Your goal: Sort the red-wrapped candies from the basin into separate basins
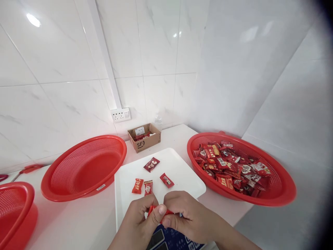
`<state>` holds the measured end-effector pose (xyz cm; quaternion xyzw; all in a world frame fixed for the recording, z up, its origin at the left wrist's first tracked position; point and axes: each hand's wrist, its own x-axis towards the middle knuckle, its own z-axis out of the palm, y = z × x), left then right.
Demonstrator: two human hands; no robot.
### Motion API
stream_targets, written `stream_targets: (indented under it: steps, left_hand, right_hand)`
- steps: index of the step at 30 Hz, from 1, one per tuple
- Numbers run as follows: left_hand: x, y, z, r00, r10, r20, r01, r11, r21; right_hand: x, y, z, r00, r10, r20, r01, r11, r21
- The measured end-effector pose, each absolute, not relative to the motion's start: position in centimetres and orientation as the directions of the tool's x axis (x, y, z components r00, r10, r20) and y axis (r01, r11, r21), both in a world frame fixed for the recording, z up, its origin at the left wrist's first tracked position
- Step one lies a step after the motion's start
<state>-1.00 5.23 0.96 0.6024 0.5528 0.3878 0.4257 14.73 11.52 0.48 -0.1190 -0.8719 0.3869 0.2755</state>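
My left hand (pixel 139 222) and my right hand (pixel 186 217) meet at the bottom centre, both pinched on one small red wrapped candy (pixel 156 210) held between them. They hover over the near edge of a white tray (pixel 182 166) that sits on a scale. Several red wrapped candies lie on the tray: one near its far side (pixel 151 164), and three in a row closer to my hands (pixel 137 185), (pixel 148 187), (pixel 167 180).
A red perforated basket (pixel 283 194) on the right holds a heap of red candies. An empty red basket (pixel 85 166) stands left of the tray, another (pixel 15 208) at the far left. A small cardboard box (pixel 144 137), a wall socket (pixel 120 114) and a clear bottle (pixel 158 122) are behind.
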Motion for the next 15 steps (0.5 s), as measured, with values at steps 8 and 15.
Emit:
stream_targets:
  steps: [8, 15]
  left_hand:
    - [-0.7, 4.8, 1.4, -0.03, 0.999, 0.024, 0.289, -0.015, 0.957]
    - [-1.0, 5.0, 0.0, -0.104, 0.985, 0.141, 0.391, -0.09, 0.916]
  right_hand:
    - [14.7, 11.4, 0.4, -0.802, 0.453, 0.388, -0.045, 0.603, -0.797]
    - [14.6, 11.4, -0.1, -0.784, 0.488, 0.383, -0.053, 0.562, -0.826]
